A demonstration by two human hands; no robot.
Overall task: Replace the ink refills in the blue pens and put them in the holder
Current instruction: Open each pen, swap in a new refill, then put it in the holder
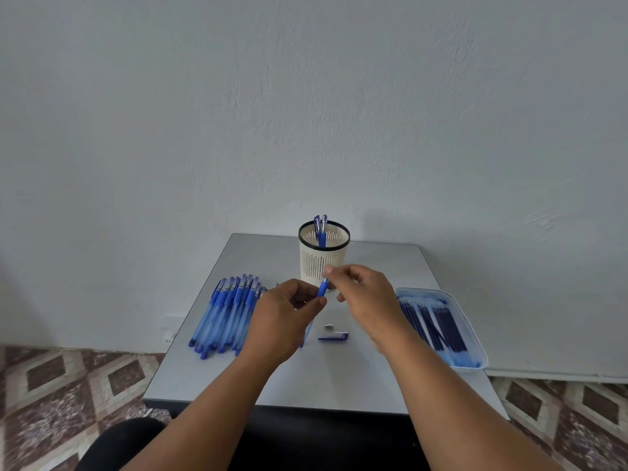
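Here, at the middle of the grey table [339, 379]:
Left hand [285, 321]: fingers curled round the barrel of a blue pen [323, 289], which stands nearly upright just in front of the holder.
Right hand [367, 300]: fingertips pinched at the top end of the same pen; what they grip there is too small to tell.
Holder [324, 256]: cream, slotted, dark-rimmed, upright at the far middle of the table, with a few blue pens [320, 229] standing in it.
Pen pile [227, 311]: many blue pens lying side by side on the left, caps toward the far edge.
Refill tray [475, 334]: pale blue, on the right, holding a row of dark blue refills [435, 324].
Loose parts: a blue cap [334, 337] and a small metal tip [329, 326] lie on the table near the hands, slightly apart.
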